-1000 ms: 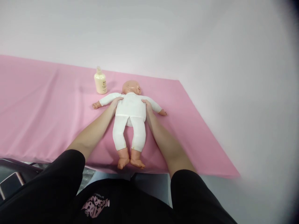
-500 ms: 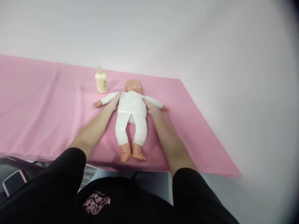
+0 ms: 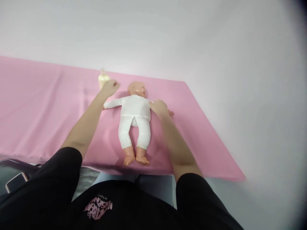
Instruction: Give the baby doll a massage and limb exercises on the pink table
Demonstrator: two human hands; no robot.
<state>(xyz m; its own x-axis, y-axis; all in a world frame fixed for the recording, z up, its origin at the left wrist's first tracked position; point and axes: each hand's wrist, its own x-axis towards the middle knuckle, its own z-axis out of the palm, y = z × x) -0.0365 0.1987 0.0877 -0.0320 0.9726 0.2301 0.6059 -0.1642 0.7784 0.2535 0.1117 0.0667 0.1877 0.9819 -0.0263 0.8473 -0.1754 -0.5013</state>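
Note:
A baby doll in a white long-sleeved top and trousers lies on its back, its arms spread and its feet towards me. Beyond the doll's outstretched arm on the left, my left hand is raised with its fingers curled in and no object visible in it. It partly covers a pump bottle of pale yellow liquid; whether it touches the bottle I cannot tell. Over the doll's other arm, my right hand is bent, slightly blurred, with its thumb side near the shoulder. Its fingers are mostly hidden.
A pink cloth covers the table, whose right end slopes away towards me. A pale wall stands behind. At the lower left, a phone lies on a dark surface beside my arm.
Both hands have left the sides of the doll's chest. My left hand has risen up and left towards the bottle; my right has shifted slightly right, onto the doll's arm.

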